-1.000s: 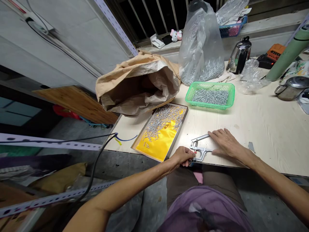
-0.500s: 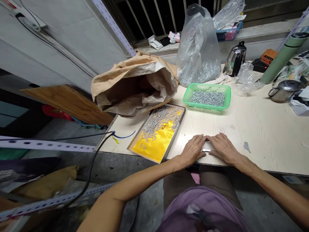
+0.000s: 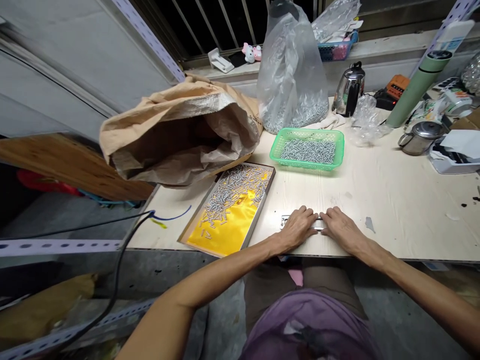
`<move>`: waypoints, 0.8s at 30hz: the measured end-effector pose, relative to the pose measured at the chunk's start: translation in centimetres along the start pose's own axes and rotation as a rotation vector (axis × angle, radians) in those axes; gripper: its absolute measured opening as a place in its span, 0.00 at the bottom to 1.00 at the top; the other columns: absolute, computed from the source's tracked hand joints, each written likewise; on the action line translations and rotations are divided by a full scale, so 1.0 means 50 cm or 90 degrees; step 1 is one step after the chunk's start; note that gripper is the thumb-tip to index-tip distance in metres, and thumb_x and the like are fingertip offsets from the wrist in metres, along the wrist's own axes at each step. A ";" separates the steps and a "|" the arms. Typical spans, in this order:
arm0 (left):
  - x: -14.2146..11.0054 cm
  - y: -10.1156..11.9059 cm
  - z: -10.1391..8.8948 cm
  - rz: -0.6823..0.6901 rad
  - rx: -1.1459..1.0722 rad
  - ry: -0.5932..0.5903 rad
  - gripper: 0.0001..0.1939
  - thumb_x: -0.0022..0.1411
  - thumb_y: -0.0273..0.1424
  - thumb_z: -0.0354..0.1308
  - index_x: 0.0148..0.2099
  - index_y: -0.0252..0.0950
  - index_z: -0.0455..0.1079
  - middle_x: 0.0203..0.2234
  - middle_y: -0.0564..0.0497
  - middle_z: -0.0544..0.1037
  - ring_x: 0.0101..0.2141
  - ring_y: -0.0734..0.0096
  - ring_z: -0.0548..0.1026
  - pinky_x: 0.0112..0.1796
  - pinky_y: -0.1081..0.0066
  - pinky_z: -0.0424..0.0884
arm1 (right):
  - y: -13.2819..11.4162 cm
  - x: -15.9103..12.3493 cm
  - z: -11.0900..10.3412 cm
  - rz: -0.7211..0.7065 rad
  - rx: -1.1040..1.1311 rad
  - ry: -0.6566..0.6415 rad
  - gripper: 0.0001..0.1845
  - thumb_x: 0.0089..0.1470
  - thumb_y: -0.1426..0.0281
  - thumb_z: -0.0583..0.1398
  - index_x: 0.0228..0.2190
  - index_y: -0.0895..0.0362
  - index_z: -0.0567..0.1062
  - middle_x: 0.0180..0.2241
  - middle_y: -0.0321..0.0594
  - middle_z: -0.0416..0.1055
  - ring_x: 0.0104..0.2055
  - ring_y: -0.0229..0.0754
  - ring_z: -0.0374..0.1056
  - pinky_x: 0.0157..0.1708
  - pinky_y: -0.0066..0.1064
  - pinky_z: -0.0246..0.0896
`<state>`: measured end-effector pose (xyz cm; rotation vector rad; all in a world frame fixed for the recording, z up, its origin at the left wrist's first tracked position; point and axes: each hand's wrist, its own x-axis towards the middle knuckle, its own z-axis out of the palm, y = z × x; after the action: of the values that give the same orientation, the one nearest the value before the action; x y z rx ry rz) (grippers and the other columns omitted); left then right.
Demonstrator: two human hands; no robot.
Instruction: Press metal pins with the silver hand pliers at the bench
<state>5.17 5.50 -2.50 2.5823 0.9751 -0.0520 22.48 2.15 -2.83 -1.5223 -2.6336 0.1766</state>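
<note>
Near the front edge of the table, both hands grip a flat metal strip (image 3: 318, 224), which looks like a hinge or a bolt latch. My left hand (image 3: 299, 229) is closed over its left part, and a plate end with holes shows beyond the knuckles. Thumb and fingers of my right hand (image 3: 342, 230) pinch the right end. Most of the strip is hidden under the hands. Left of them lies a shallow tray (image 3: 252, 227) lined with yellow cloth, with many small metal pins spread on it. A green plastic basket (image 3: 339, 159) behind holds more such pins.
A large open brown paper sack (image 3: 150, 120) leans behind the tray. Farther back stand a clear bag of metal pieces (image 3: 292, 75), a steel kettle (image 3: 349, 90), a green flask (image 3: 416, 92) and a metal mug (image 3: 422, 137). A black cable (image 3: 122, 270) hangs at the left.
The strip now lies more in sight, its holed left end showing past my left hand. My hands have drawn slightly apart on it. The whole view has shifted a little.
</note>
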 end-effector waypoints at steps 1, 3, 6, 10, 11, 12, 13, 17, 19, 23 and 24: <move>0.002 0.000 0.001 -0.007 0.001 -0.003 0.12 0.64 0.34 0.53 0.47 0.35 0.66 0.38 0.46 0.70 0.42 0.61 0.65 0.39 0.65 0.64 | 0.000 0.001 0.004 -0.001 0.004 -0.002 0.06 0.50 0.74 0.62 0.33 0.59 0.71 0.30 0.42 0.68 0.36 0.46 0.63 0.34 0.34 0.59; 0.005 -0.002 0.007 -0.031 0.001 -0.001 0.10 0.64 0.35 0.52 0.44 0.35 0.68 0.35 0.47 0.71 0.41 0.61 0.66 0.37 0.65 0.64 | 0.000 0.002 0.013 -0.002 0.016 0.001 0.02 0.53 0.75 0.59 0.29 0.57 0.71 0.28 0.41 0.67 0.34 0.43 0.63 0.32 0.32 0.57; 0.009 -0.005 0.015 -0.054 -0.007 0.008 0.10 0.64 0.35 0.52 0.40 0.35 0.70 0.33 0.47 0.72 0.41 0.61 0.66 0.36 0.66 0.64 | 0.000 0.001 0.021 0.001 0.026 0.012 0.08 0.57 0.75 0.56 0.26 0.57 0.70 0.27 0.40 0.67 0.33 0.42 0.63 0.32 0.32 0.57; 0.005 -0.010 0.026 -0.040 -0.001 0.040 0.11 0.63 0.36 0.53 0.43 0.35 0.70 0.36 0.47 0.74 0.41 0.61 0.68 0.38 0.64 0.67 | 0.008 -0.005 0.009 0.019 0.052 0.015 0.02 0.56 0.73 0.58 0.31 0.57 0.71 0.31 0.42 0.69 0.36 0.44 0.63 0.35 0.33 0.59; 0.000 -0.010 0.032 -0.034 -0.003 0.063 0.12 0.63 0.35 0.54 0.46 0.35 0.68 0.39 0.46 0.74 0.43 0.61 0.68 0.41 0.63 0.68 | 0.013 -0.007 0.002 0.017 0.070 0.017 0.05 0.54 0.70 0.59 0.35 0.58 0.71 0.33 0.43 0.69 0.38 0.45 0.63 0.36 0.34 0.60; -0.007 -0.008 0.039 -0.025 -0.010 0.095 0.14 0.63 0.35 0.54 0.49 0.34 0.67 0.44 0.44 0.73 0.45 0.59 0.68 0.44 0.61 0.68 | 0.019 -0.009 -0.005 0.009 0.090 0.019 0.10 0.53 0.68 0.61 0.39 0.57 0.71 0.35 0.43 0.69 0.39 0.46 0.63 0.37 0.35 0.60; -0.016 -0.004 0.048 -0.014 -0.019 0.131 0.16 0.63 0.34 0.54 0.51 0.33 0.65 0.48 0.42 0.71 0.49 0.58 0.67 0.47 0.59 0.67 | 0.025 -0.011 -0.011 -0.003 0.108 0.017 0.14 0.53 0.65 0.61 0.42 0.57 0.70 0.36 0.44 0.69 0.40 0.46 0.63 0.38 0.36 0.61; -0.056 0.033 0.099 0.050 -0.065 0.255 0.16 0.66 0.28 0.48 0.55 0.32 0.61 0.57 0.38 0.64 0.61 0.58 0.57 0.55 0.56 0.63 | 0.047 -0.004 -0.021 -0.009 0.113 0.010 0.13 0.59 0.63 0.55 0.42 0.57 0.71 0.37 0.44 0.69 0.39 0.45 0.63 0.40 0.36 0.59; -0.071 0.058 0.121 0.075 -0.084 0.275 0.16 0.67 0.29 0.46 0.55 0.34 0.62 0.56 0.40 0.67 0.61 0.60 0.58 0.56 0.57 0.62 | 0.054 0.015 -0.019 0.028 0.076 0.011 0.10 0.59 0.68 0.54 0.38 0.58 0.72 0.35 0.45 0.70 0.39 0.45 0.62 0.40 0.35 0.57; -0.082 0.089 0.127 0.076 -0.094 0.272 0.16 0.67 0.32 0.46 0.54 0.33 0.64 0.51 0.41 0.71 0.56 0.61 0.65 0.56 0.56 0.61 | 0.050 0.074 -0.026 0.105 -0.004 -0.005 0.06 0.57 0.71 0.57 0.32 0.59 0.74 0.34 0.45 0.71 0.39 0.46 0.61 0.37 0.36 0.53; -0.082 0.090 0.122 0.075 -0.097 0.269 0.16 0.67 0.33 0.46 0.53 0.33 0.64 0.51 0.40 0.72 0.56 0.61 0.65 0.57 0.56 0.61 | 0.041 0.088 -0.031 0.109 -0.017 -0.006 0.06 0.56 0.71 0.57 0.33 0.59 0.74 0.35 0.45 0.71 0.40 0.47 0.61 0.37 0.36 0.52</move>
<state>5.57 -2.39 -5.96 2.5507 0.9176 0.5964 22.25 7.04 -1.47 -1.7596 -2.5216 0.1609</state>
